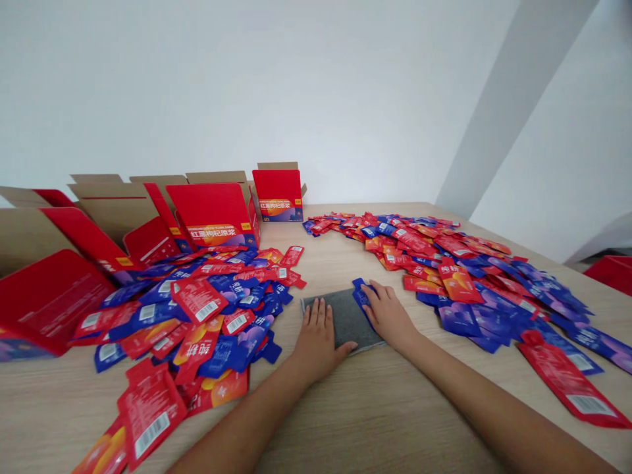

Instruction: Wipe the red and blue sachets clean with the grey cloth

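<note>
The left hand (316, 339) is lying palm-down on a grey cloth (345, 313), its fingers pointing forward, while the right hand (390, 316) is covering part of a blue pouch (362, 297) at the cloth's right edge. Both are resting above a wood-grain table (345, 421). A heap of red and blue pouches (197, 319) is spreading out to the left, and a larger pouch pile (434, 253) is stretching along the right. Behind the left heap, open red boxes (212, 210) are standing near a pale wall (296, 85).
</note>
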A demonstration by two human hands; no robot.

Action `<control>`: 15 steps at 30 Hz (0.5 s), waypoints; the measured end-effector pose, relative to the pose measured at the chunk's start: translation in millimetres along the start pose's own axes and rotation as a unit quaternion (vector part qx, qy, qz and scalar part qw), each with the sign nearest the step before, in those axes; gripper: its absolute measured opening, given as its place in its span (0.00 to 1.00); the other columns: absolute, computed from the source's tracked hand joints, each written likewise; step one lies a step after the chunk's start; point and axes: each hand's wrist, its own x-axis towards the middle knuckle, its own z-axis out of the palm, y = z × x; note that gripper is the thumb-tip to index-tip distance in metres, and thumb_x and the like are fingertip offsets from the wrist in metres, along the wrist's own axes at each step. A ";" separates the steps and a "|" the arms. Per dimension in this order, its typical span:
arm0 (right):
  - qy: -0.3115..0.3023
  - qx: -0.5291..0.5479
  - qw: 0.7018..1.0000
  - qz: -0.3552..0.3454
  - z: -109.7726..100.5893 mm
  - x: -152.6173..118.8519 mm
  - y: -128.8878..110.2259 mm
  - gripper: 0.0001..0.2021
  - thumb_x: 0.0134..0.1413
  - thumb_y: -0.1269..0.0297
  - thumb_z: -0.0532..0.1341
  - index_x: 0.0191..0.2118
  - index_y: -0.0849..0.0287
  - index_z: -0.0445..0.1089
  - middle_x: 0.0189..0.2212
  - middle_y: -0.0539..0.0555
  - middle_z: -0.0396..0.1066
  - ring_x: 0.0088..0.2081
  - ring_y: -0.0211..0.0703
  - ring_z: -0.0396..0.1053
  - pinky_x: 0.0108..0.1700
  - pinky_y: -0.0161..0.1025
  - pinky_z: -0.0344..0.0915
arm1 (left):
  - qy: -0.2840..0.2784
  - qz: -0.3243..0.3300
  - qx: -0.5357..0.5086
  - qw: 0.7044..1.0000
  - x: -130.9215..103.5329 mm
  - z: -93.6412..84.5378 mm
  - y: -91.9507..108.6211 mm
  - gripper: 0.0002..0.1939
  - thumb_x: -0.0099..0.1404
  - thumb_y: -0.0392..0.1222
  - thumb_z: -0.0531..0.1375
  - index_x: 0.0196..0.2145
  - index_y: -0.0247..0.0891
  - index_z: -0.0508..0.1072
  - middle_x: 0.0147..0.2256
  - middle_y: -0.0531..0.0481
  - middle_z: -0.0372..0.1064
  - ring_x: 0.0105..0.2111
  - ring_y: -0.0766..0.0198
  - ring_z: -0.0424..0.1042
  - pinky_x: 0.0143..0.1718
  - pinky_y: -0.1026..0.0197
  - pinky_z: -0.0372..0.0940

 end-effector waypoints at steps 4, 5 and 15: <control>0.046 0.065 0.997 -0.002 -25.8 7.0 -19.9 0.23 0.53 0.72 0.52 0.57 0.63 0.59 0.52 0.64 0.60 0.51 0.53 0.58 0.52 0.50 0.60 | 0.010 -0.007 -0.019 1.000 -1.3 -0.7 0.6 0.46 0.61 0.67 0.41 0.60 0.21 0.53 0.62 0.30 0.45 0.63 0.47 0.42 0.61 0.45 0.43; 0.049 0.094 0.994 -0.015 -32.9 9.8 -26.7 0.23 0.54 0.72 0.52 0.57 0.64 0.59 0.51 0.64 0.61 0.51 0.52 0.58 0.53 0.49 0.60 | 0.012 -0.012 -0.020 1.000 -1.4 -0.2 0.7 0.47 0.61 0.68 0.41 0.60 0.21 0.54 0.62 0.30 0.45 0.63 0.47 0.42 0.61 0.44 0.42; -0.049 0.120 0.991 -0.013 3.9 33.7 -60.4 0.21 0.60 0.69 0.45 0.56 0.66 0.60 0.56 0.63 0.61 0.58 0.47 0.56 0.57 0.46 0.55 | -0.010 -0.030 -0.006 0.999 -0.7 -2.6 3.2 0.51 0.58 0.70 0.44 0.61 0.18 0.50 0.62 0.25 0.42 0.63 0.42 0.40 0.61 0.42 0.41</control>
